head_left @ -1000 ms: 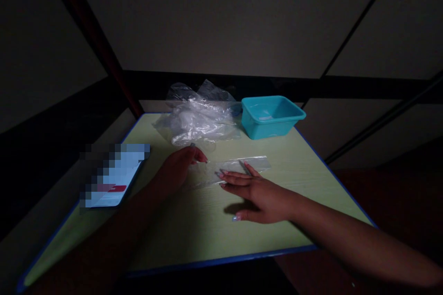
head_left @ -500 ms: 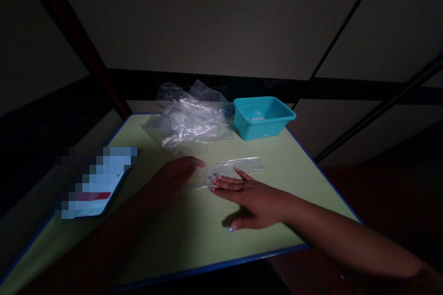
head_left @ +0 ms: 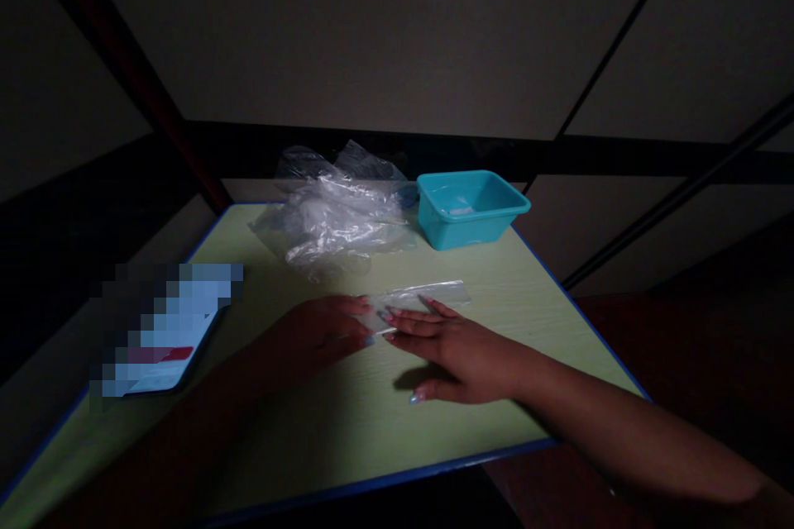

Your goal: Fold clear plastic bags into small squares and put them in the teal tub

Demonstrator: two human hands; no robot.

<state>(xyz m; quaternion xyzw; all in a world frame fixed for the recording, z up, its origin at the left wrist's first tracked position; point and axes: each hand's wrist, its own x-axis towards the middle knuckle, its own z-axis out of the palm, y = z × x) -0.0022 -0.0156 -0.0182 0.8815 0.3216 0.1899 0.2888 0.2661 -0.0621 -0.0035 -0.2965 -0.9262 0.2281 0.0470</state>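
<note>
One clear plastic strip (head_left: 452,293), flat on the table (head_left: 372,413) under spread, non-gripping fingertips of the right hand (head_left: 462,351), left end at the partly extended left hand (head_left: 319,329), grip impossible to tell; probably light, limp, slippery, best pinched by an edge.

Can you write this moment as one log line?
left hand: at left end of plastic strip | right hand: spread partly over it | behind: crumpled plastic, turquoise tub | left side: phone

A blue-edged table (head_left: 372,413) stands before a wall (head_left: 372,33) (dimly lit), reddish floor (head_left: 626,343) beside it.
</note>
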